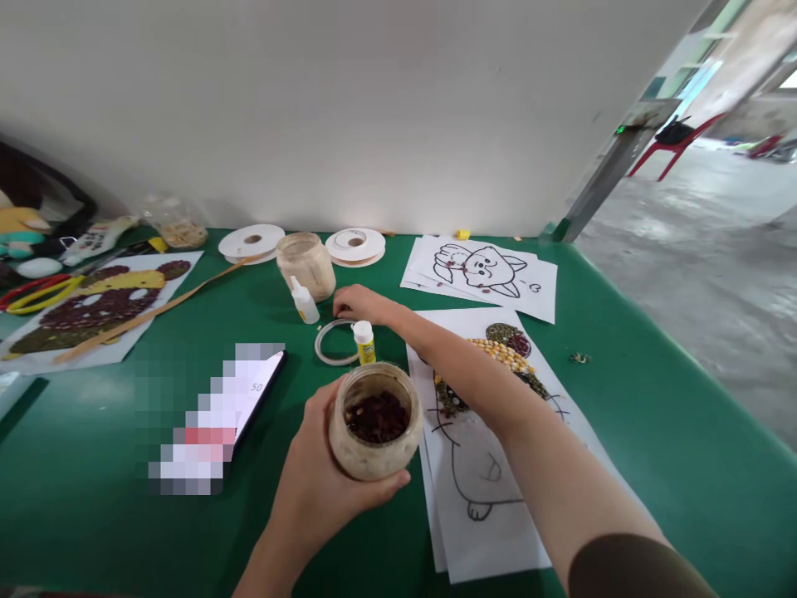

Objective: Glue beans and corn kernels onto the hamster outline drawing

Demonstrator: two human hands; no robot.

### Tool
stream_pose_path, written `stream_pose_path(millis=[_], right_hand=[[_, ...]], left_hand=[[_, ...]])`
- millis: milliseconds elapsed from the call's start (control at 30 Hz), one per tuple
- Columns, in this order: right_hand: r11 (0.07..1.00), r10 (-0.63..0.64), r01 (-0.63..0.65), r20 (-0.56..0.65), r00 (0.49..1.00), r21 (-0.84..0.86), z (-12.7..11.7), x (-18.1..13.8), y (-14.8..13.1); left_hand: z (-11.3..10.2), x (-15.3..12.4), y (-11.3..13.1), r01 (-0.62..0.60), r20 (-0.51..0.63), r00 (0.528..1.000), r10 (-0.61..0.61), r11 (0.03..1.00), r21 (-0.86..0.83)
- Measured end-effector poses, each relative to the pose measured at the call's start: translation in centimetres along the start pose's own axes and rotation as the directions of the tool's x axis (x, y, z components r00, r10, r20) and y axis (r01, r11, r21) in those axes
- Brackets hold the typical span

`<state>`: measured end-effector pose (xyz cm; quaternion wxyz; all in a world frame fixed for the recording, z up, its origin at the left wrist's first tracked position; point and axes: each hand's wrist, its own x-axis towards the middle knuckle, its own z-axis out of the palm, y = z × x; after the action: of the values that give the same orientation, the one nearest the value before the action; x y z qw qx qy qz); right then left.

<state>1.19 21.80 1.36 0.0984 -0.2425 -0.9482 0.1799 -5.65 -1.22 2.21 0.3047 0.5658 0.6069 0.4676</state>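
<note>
My left hand (327, 457) is wrapped round a cloudy jar (375, 457), which tilts toward me and shows dark red beans (378, 418) inside. Stretched across the table, my right hand (356, 304) has its fingers curled down at the far edge of a pale ring (320, 345). What those fingers hold, if anything, is hidden. A small yellow bottle with a white cap (365, 342) stands at the ring's right side. Under my right forearm lies a cat drawing (486, 473), partly covered with yellow corn kernels (501, 355) and green and red beans.
Behind the ring stand a second cloudy jar (306, 266) and a white glue bottle (304, 301). Two white spools (252, 242) lie by the wall. A phone (230, 411), a finished bean picture (112, 307) and scissors (43, 292) are at left. Fox drawings (539, 286) lie at back right.
</note>
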Motion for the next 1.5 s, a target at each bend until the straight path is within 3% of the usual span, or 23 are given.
stream_pose_path(millis=[167,333,400,433,467,533,600,667,733,800,867,933,1100,1300,1500], right_hand=[[0.997,0.074,-0.072,-0.071,0.995,0.028,0.0,-0.6,-0.1],[0.984,0.164,-0.136,-0.28,0.946,0.119,-3.7,-4.2,-1.4],[0.979,0.156,-0.102,-0.327,0.932,0.178,-5.6,-6.5,-3.7],[0.957,0.096,0.005,-0.332,0.938,0.291,-6.5,-7.7,-5.2],[0.919,0.008,0.109,-0.293,0.956,0.378,-7.1,-9.0,-6.8],[0.889,-0.171,0.187,-0.077,0.982,0.417,-7.9,-11.1,-9.9],[0.924,-0.209,0.176,0.062,0.976,0.34,-7.9,-12.6,-12.0],[0.927,-0.222,0.176,0.107,0.969,0.333,-7.8,-13.4,-12.5],[0.905,-0.211,0.175,0.053,0.976,0.388,-7.7,-13.6,-11.4],[0.914,-0.087,0.107,-0.067,0.994,0.391,-7.8,-13.3,-8.7],[0.952,0.173,-0.112,-0.199,0.965,0.284,-7.6,-12.5,-5.0],[0.932,0.361,-0.357,-0.274,0.892,0.064,-6.8,-11.3,-1.2],[0.889,0.429,-0.455,-0.256,0.866,-0.052,-3.7,-7.8,4.6],[0.87,0.467,-0.489,-0.215,0.858,-0.063,-1.9,-5.9,5.9],[0.877,0.473,-0.478,-0.246,0.846,0.044,-3.6,-6.6,3.7]], left_hand=[[0.0,0.0,0.1,0.0,0.002,1.0,0.0,1.0,0.018],[0.0,0.0,0.3,0.002,0.009,1.0,-0.002,1.0,0.018],[0.1,0.1,0.4,0.001,0.006,1.0,-0.001,1.0,0.015],[0.1,0.1,0.5,0.004,0.004,1.0,-0.004,1.0,0.011],[0.1,0.1,0.5,0.013,0.003,1.0,-0.013,1.0,0.003],[0.1,0.1,0.5,0.031,0.01,0.999,-0.031,0.999,-0.021],[0.0,0.1,0.4,0.026,0.018,1.0,-0.025,0.999,-0.035],[0.0,0.1,0.3,0.001,0.02,1.0,0.0,0.999,-0.033],[0.0,0.1,0.2,-0.014,0.015,1.0,0.014,1.0,-0.028],[0.0,0.1,0.1,-0.012,0.01,1.0,0.012,1.0,-0.025],[0.0,0.1,0.1,-0.008,0.006,1.0,0.009,1.0,-0.024],[0.1,0.1,0.1,-0.007,0.007,1.0,0.007,1.0,-0.03],[0.1,0.1,0.1,0.003,0.0,1.0,-0.003,0.999,-0.04],[0.1,0.1,0.1,0.008,-0.003,1.0,-0.008,1.0,-0.024],[0.1,0.1,0.2,0.002,-0.008,1.0,-0.002,1.0,-0.031]])
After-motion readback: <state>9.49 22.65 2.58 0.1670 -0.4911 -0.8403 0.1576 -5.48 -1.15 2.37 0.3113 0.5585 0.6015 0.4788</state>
